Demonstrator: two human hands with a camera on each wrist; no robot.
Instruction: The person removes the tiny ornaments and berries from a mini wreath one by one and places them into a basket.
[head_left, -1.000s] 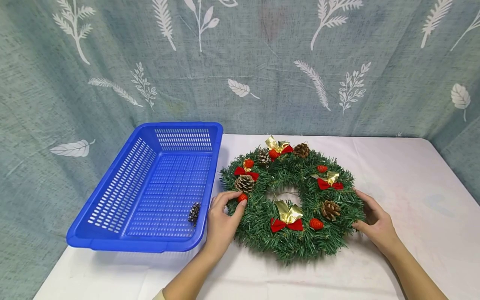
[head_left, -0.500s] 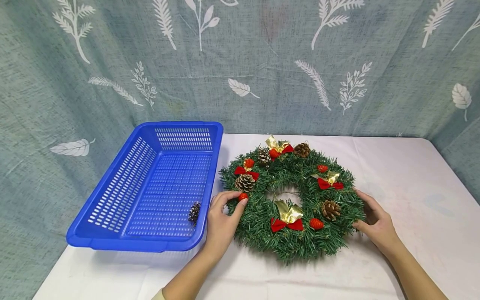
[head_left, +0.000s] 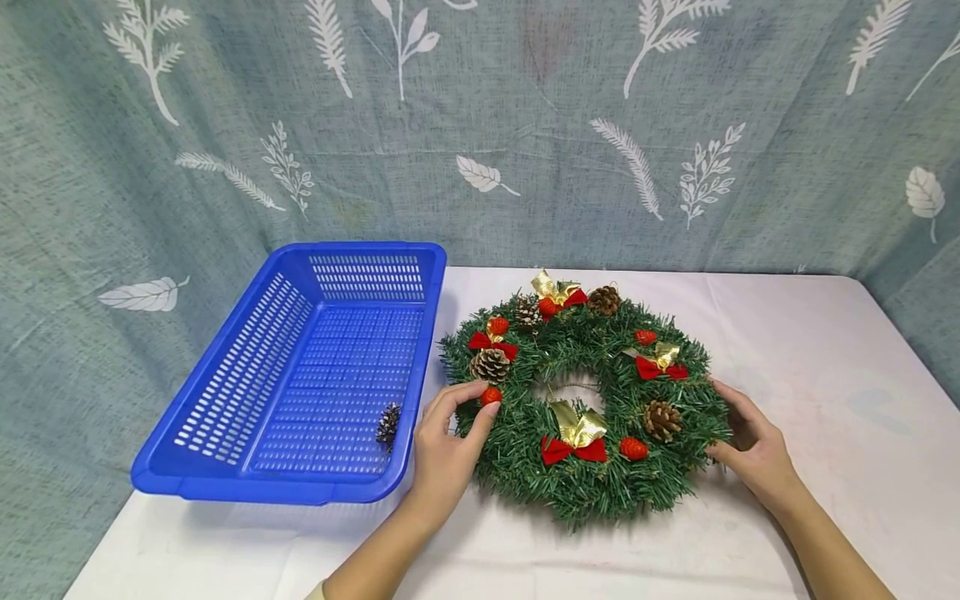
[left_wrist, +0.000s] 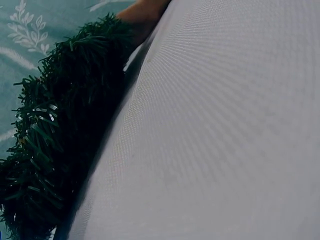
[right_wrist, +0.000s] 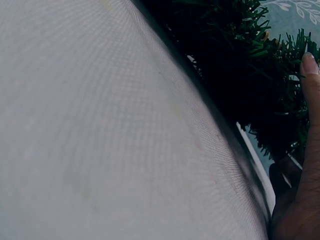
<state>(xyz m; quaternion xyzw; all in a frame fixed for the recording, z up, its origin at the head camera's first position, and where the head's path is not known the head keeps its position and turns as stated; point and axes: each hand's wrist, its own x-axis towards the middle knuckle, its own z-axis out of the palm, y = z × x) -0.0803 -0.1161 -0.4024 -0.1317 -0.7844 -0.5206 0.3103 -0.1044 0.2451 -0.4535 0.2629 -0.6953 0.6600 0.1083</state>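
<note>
A green Christmas wreath (head_left: 600,492) lies on the white-covered table, decked with red-and-gold bows, pine cones and red berry ornaments. At its left side, the thumb and index finger of my left hand (head_left: 441,450) pinch a red berry ornament (head_left: 491,396) just below a pine cone (head_left: 490,366). My right hand (head_left: 759,448) holds the wreath's right edge between thumb and fingers, the fingertips partly hidden by the greenery. The right wrist view shows my thumb (right_wrist: 311,110) against the wreath (right_wrist: 240,65). In the left wrist view, the wreath (left_wrist: 75,100) appears dark beside the tablecloth.
To the left of the wreath stands a blue plastic basket (head_left: 431,333), close to my left hand. Inside it, near the right wall, lies one dark pine cone (head_left: 387,427). A patterned grey-green curtain (head_left: 525,125) hangs behind the table.
My left hand has shifted slightly to the right, and the red berry ornament between its fingers has moved inward with it. The right hand and the wreath have stayed in place.
</note>
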